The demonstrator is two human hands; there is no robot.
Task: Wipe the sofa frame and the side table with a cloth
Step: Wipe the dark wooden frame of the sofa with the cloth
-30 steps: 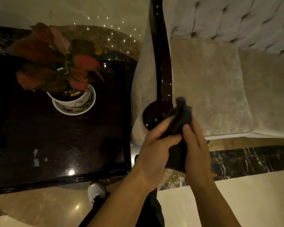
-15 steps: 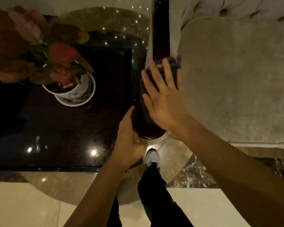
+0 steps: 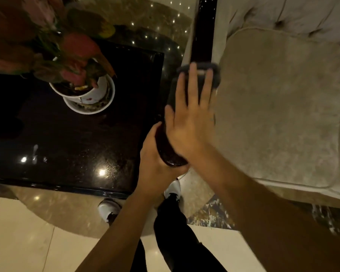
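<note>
The sofa frame (image 3: 203,30) is a glossy dark wooden armrest running from the top of the view down to a rounded end (image 3: 168,156). A dark grey cloth (image 3: 214,74) lies over the armrest. My right hand (image 3: 190,118) presses flat on the cloth with its fingers spread. My left hand (image 3: 155,167) is wrapped around the rounded end of the armrest from the left. The black glossy side table (image 3: 71,138) stands left of the sofa.
A potted plant (image 3: 84,91) with red and green leaves, in a white pot on a saucer, stands on the side table. The beige sofa cushion (image 3: 279,107) lies right of the armrest. My legs and white shoes (image 3: 172,188) are on the polished floor below.
Both hands held the bunched cloth in the air a second ago. The right hand then laid it flat on the armrest and slid it forward; the left hand moved onto the armrest's end.
</note>
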